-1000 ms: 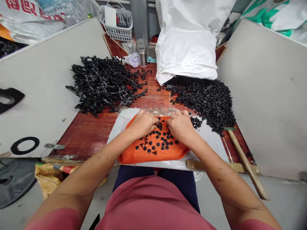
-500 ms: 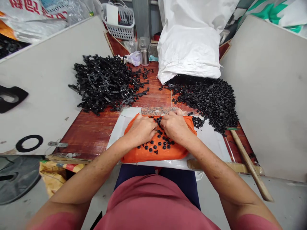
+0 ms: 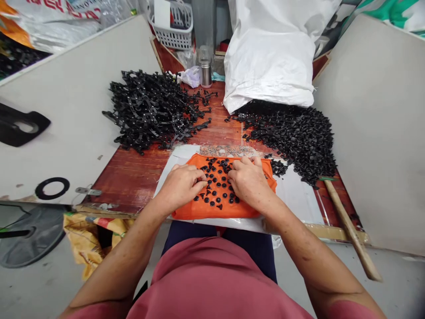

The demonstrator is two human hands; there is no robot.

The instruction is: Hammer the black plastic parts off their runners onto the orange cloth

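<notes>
An orange cloth [image 3: 199,212] lies at the table's near edge on a white sheet [image 3: 295,199]. Several small black button-like parts [image 3: 217,184] are scattered on it. My left hand [image 3: 181,186] rests on the cloth's left side, fingers curled with the fingertips among the parts. My right hand [image 3: 249,180] rests on the right side, fingers bent down onto the parts. What either hand pinches is hidden under the fingers.
A heap of black plastic frames [image 3: 152,110] lies at the back left, and a pile of black parts [image 3: 292,133] spills from a white sack [image 3: 270,53] at the back right. A wooden stick [image 3: 348,230] lies on the right. Grey boards [image 3: 66,106] flank the table.
Both hands have slid toward me on the orange cloth and moved slightly apart, uncovering more of the small black parts between them. The view has shifted a little.
</notes>
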